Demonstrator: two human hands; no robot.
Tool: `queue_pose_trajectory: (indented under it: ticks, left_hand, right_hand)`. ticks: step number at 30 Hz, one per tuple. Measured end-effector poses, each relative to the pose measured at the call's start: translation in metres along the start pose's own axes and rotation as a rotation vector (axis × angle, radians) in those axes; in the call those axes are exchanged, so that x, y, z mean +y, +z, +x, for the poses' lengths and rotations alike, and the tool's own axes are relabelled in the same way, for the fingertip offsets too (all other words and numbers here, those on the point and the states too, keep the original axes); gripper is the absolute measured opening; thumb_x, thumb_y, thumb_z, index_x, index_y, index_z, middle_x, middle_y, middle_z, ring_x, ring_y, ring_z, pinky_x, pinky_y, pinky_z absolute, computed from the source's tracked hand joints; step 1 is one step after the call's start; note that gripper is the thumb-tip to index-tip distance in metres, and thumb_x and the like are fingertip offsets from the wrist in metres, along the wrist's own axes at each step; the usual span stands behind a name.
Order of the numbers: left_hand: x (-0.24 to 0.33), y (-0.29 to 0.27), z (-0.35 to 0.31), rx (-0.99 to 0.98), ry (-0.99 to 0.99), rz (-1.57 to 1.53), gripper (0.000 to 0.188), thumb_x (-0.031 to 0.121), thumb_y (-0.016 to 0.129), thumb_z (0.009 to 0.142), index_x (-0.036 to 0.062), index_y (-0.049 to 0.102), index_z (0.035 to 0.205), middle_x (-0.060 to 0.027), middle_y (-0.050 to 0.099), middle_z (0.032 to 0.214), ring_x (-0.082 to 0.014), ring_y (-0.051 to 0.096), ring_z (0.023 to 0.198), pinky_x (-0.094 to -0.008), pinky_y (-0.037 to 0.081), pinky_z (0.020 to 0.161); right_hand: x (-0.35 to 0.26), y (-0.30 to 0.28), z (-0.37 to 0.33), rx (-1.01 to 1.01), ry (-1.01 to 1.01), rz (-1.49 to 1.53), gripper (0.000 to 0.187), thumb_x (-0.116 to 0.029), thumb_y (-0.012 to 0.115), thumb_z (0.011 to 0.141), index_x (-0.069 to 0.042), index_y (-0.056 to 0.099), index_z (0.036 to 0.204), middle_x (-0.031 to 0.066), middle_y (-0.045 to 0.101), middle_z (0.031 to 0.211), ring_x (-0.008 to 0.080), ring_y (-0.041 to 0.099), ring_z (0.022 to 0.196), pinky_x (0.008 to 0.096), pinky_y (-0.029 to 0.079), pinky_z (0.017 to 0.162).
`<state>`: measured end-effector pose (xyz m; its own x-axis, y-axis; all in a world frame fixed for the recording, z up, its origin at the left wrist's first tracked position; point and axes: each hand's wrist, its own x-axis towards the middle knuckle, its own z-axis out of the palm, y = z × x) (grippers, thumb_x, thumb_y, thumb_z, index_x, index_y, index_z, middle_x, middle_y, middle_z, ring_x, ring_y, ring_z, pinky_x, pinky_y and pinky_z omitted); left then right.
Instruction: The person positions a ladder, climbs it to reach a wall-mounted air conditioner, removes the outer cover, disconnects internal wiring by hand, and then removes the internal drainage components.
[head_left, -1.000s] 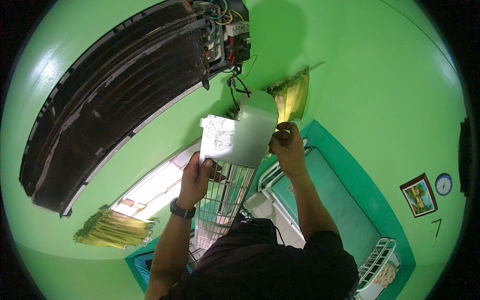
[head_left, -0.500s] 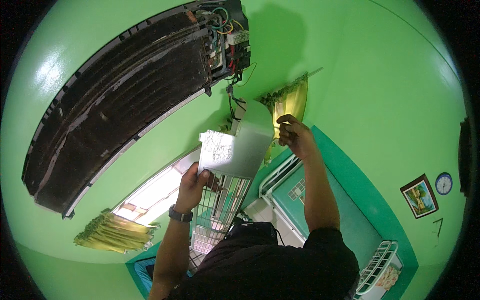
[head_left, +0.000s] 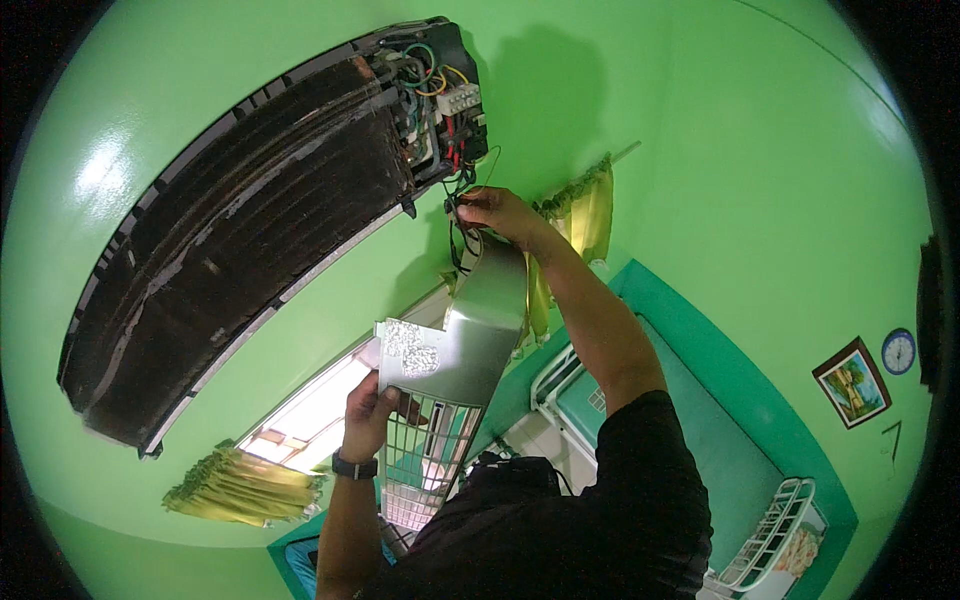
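By the wall unit, left hand grips the grilled cover; right hand pinches cables.

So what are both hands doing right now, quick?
Left hand: closed on the edge of the silvery cover.
Right hand: fingers at the dark wires; can't tell if they're pinching them.

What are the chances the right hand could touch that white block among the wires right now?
Probably yes: the right hand is raised just below the white block, which looks uncovered. That hand is at the dark cables, though, and depth is hard to judge.
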<state>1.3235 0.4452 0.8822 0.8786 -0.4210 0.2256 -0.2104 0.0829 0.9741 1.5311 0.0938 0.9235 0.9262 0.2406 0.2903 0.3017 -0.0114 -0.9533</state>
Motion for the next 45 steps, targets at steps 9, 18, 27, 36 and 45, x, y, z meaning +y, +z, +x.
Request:
queue_pose_trajectory:
  ticks: [9,18,27,36,45]
  left_hand:
    - [0.009,-0.007,-0.003,-0.062,-0.074,-0.051,0.027,0.022,0.058,0.104,-0.0026,0.059,0.115,-0.0084,0.065,0.082,-0.0184,0.066,0.069,-0.0398,0.062,0.068]
    - [0.007,0.004,0.004,-0.131,-0.077,0.018,0.023,0.019,0.056,0.105,-0.0022,0.058,0.113,-0.0081,0.064,0.083,-0.0183,0.066,0.073,-0.0376,0.059,0.069]
    - [0.004,0.002,-0.001,-0.085,-0.071,0.048,0.023,0.021,0.059,0.104,-0.0015,0.058,0.112,-0.0075,0.062,0.083,-0.0185,0.065,0.072,-0.0383,0.06,0.07]
    - [0.015,-0.004,-0.005,-0.081,-0.047,0.106,0.032,0.03,0.059,0.103,-0.0014,0.058,0.112,-0.0091,0.065,0.081,-0.0199,0.067,0.071,-0.0401,0.062,0.069]
    - [0.013,-0.009,0.001,-0.088,-0.055,0.04,0.025,0.022,0.058,0.104,-0.0022,0.058,0.111,-0.0097,0.066,0.081,-0.0201,0.067,0.071,-0.0398,0.06,0.068]
  right_hand:
    - [0.002,0.016,-0.021,0.208,0.027,0.063,0.029,-0.022,0.06,0.102,0.002,0.062,0.118,0.008,0.069,0.105,0.0157,0.064,0.09,0.031,0.051,0.088]
    - [0.002,0.0,-0.035,0.254,-0.116,-0.204,0.036,-0.033,0.065,0.097,0.002,0.061,0.102,0.011,0.073,0.089,0.0209,0.07,0.08,0.0374,0.054,0.076]
    - [-0.002,0.011,-0.038,0.347,-0.055,-0.188,0.036,-0.034,0.063,0.099,0.002,0.061,0.1,0.0111,0.074,0.082,0.0216,0.073,0.077,0.0359,0.055,0.075]
    - [-0.022,0.016,-0.049,0.245,0.002,-0.113,0.031,-0.027,0.061,0.101,0.003,0.061,0.109,0.0118,0.075,0.095,0.018,0.066,0.093,0.0337,0.047,0.089]
    - [-0.019,0.005,-0.047,0.195,0.093,-0.027,0.031,-0.029,0.06,0.101,0.001,0.06,0.108,0.0084,0.076,0.103,0.017,0.062,0.1,0.0324,0.043,0.095]
